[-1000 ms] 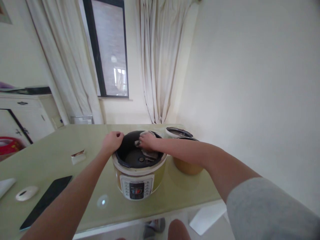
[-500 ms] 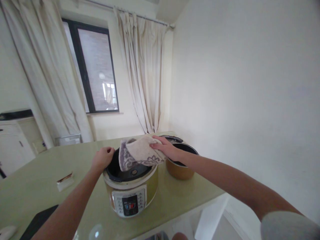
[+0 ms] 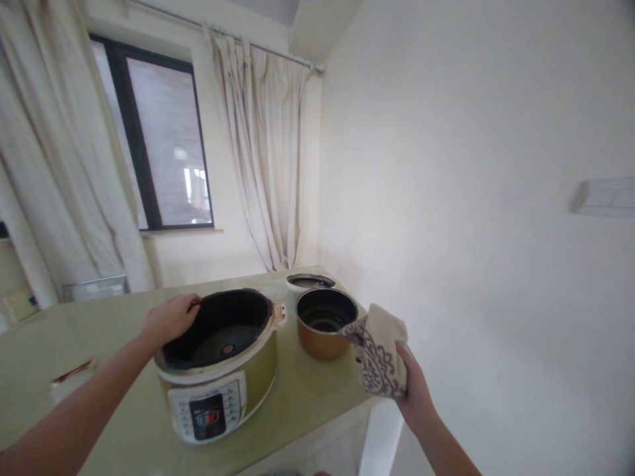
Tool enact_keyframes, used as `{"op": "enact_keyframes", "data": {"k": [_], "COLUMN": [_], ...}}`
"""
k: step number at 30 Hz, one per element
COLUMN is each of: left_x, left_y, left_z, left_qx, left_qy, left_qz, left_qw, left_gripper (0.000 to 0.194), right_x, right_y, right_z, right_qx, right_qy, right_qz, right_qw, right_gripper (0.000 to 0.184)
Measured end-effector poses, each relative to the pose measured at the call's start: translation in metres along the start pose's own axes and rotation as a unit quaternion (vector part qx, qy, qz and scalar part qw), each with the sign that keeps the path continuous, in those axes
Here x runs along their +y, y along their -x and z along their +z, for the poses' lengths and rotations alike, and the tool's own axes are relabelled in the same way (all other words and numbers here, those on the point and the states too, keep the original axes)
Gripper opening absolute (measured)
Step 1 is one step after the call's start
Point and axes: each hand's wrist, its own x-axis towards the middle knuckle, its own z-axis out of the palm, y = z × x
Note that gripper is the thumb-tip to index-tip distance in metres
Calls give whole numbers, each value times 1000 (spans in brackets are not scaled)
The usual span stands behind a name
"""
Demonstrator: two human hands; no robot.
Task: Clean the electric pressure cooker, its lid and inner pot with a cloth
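My left hand (image 3: 171, 318) grips the left rim of an electric pressure cooker (image 3: 260, 367), which has a green body, a front control panel and a dark, lidless inside. Off to the right, my right hand (image 3: 413, 387) is closed around a folded cloth (image 3: 384, 350), beige with a brown pattern, held in the air beyond the table's right edge. Between the cooker and the cloth stands the inner pot (image 3: 321, 345), golden brown outside and black inside. Behind that pot lies a round lid (image 3: 311, 282) with a dark underside.
The green-topped table (image 3: 307, 403) carries all of these. A small white packet (image 3: 72, 383) lies at the left, partly behind my left forearm. A bare wall (image 3: 471, 198) rises close on the right; curtains (image 3: 262, 152) and a window stand behind.
My right hand has lifted the cloth out of the cooker and carried it right, past the inner pot. My left hand has stayed on the cooker's rim. The view has turned right.
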Motion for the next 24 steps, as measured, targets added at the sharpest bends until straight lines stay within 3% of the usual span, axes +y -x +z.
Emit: {"op": "enact_keyframes", "data": {"k": [3, 5, 6, 7, 8, 10, 12, 17, 19, 21, 22, 24], "left_x": [31, 55, 67, 78, 88, 101, 107, 105, 105, 106, 106, 107], "left_y": [27, 57, 73, 88, 101, 119, 125, 122, 122, 124, 125, 127], "left_z": [0, 8, 13, 19, 26, 36, 43, 48, 49, 49, 48, 48], "left_qx": [10, 106, 118, 100, 79, 55, 70, 130, 147, 168, 177, 192], "left_qy": [46, 18, 10, 3, -16, -71, -109, -109, -104, -98, -94, -82], "left_qz": [78, 88, 112, 140, 126, 89, 71, 83, 88, 96, 100, 107], "left_qw": [996, 990, 987, 985, 989, 992, 989, 982, 980, 976, 975, 972], "left_gripper": [53, 55, 54, 52, 51, 54, 55, 50, 49, 49, 49, 49], "right_x": [11, 19, 24, 29, 33, 40, 39, 19, 17, 23, 28, 35], "right_y": [-14, -29, -38, -47, -56, -72, -81, -72, -64, -61, -61, -64], "right_z": [-31, -41, -43, -44, -43, -39, -32, 13, 41, 67, 79, 96], "right_qx": [57, 88, 96, 100, 97, 64, 18, -35, -149, -254, -280, -287], "right_qy": [9, 31, 61, 107, 169, 325, 458, 605, 653, 681, 691, 692], "right_qz": [-19, -46, -67, -91, -115, -162, -198, -287, -323, -319, -307, -288], "right_qw": [998, 995, 991, 985, 974, 929, 866, 742, 669, 608, 592, 596], "right_gripper": [53, 54, 55, 56, 57, 58, 57, 66, 70, 56, 42, 20]}}
